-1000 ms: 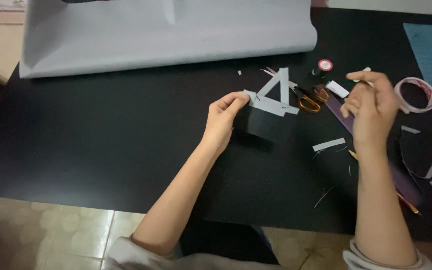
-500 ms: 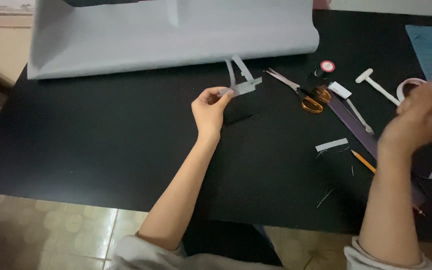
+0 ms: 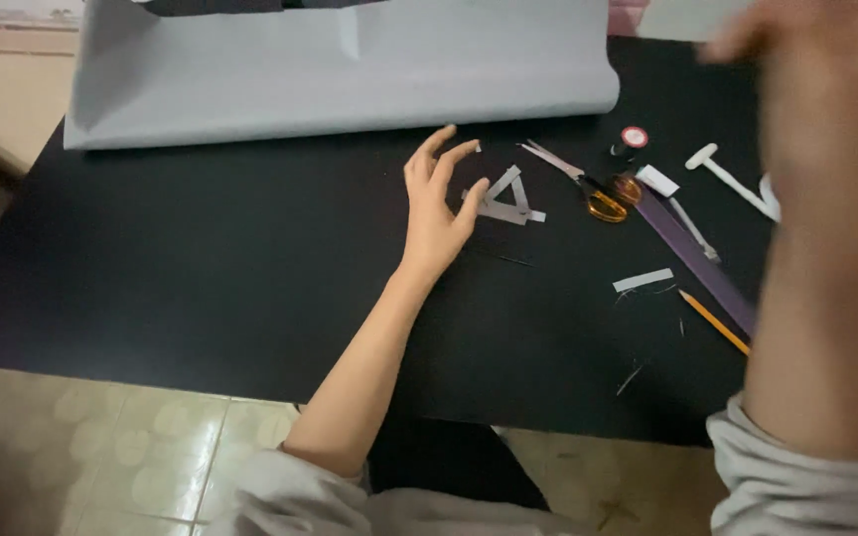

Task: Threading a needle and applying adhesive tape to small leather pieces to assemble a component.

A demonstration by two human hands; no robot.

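Dim, soft indoor light; raised right hand [image 3: 816,89] motion-blurred; black table [image 3: 201,268] underexposed.

Paper cutout [image 3: 504,201] lies between left hand [image 3: 436,203] and scissors [image 3: 576,183], seemingly touching fingers.

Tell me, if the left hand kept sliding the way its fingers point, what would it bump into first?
Probably the big grey paper sheet. The left hand points up the black table, with only bare tabletop between, as far as the view shows.
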